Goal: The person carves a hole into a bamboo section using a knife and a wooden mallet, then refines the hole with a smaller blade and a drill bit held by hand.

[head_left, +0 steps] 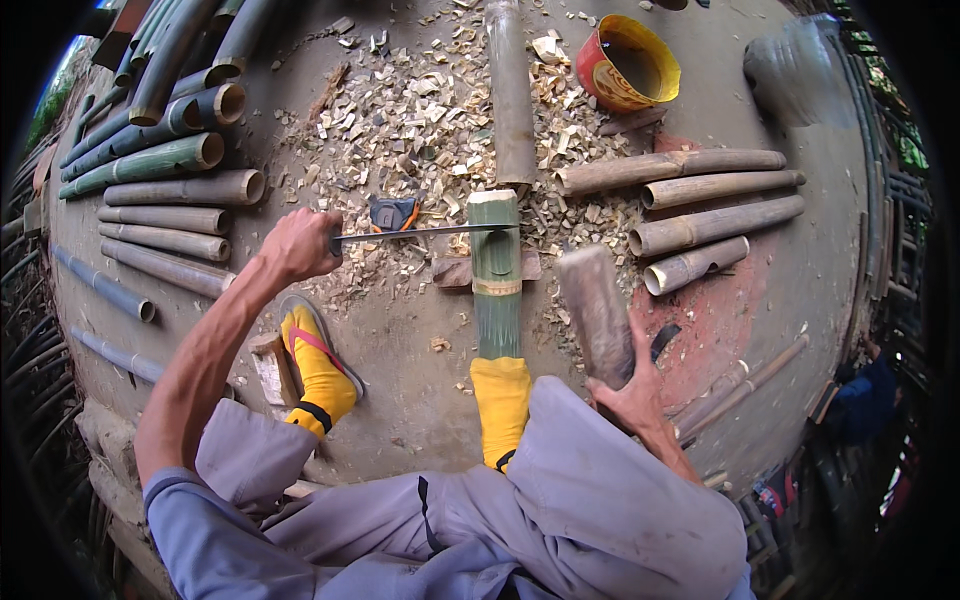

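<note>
Nearest in, two yellow-socked feet: the right foot (501, 405) is planted on the near end of a green bamboo piece (496, 275), seemingly to pin it flat to the floor (400, 390), while the left foot (318, 372) rests in a sandal, braced off to the side. The right hand (628, 395) is clenched around a thick wooden club (597, 312), raised upright just right of the bamboo, looking like a mallet. Further out, the left hand (298, 246) is clenched on the handle of a long blade (425, 233), which reaches across and meets the bamboo's far end edgewise, set there as if for splitting. A small block (455, 270) sits under that end, propping it. Beyond, pale chips (420, 120) litter the floor, cut tubes (165, 190) lie stacked left and more right, and a red-and-yellow bucket (627, 64) sits at the far side.
</note>
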